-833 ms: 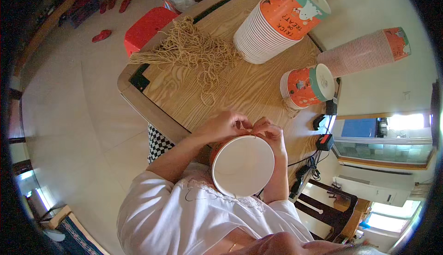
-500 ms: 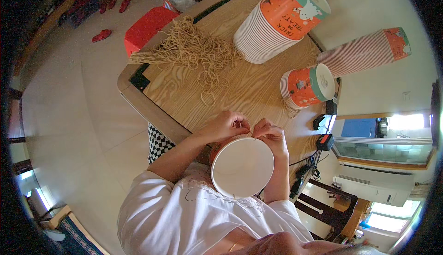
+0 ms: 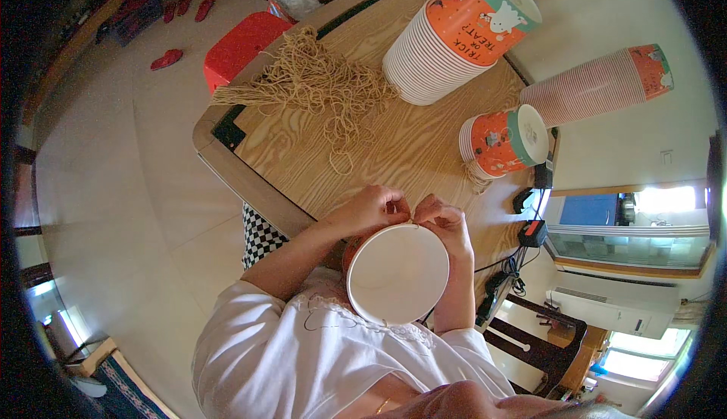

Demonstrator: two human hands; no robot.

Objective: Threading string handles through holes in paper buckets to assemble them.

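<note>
A paper bucket (image 3: 398, 275) rests against my chest, its white open mouth facing up and a strip of its orange outside showing at the left. At its far rim my left hand (image 3: 379, 208) is closed in a pinch. My right hand (image 3: 442, 223) pinches close beside it, fingertips on the same stretch of rim. A short bit of tan twine shows between the fingertips; most of it is hidden by them. Another small tan bit sits on the near rim. Beyond my hands, a loose heap of jute twine (image 3: 326, 78) spreads over the wooden table (image 3: 295, 150).
Stacked orange-and-green paper buckets (image 3: 443, 48) stand at the table's far side. A shorter stack (image 3: 503, 142) is at the right, with a long stack (image 3: 598, 85) behind it. Black cables and an adapter (image 3: 533, 233) lie at the right edge. A red stool (image 3: 242, 48) stands beyond the left corner.
My left hand's fingers have shifted slightly at the far rim. The bucket and my right hand are almost where they were.
</note>
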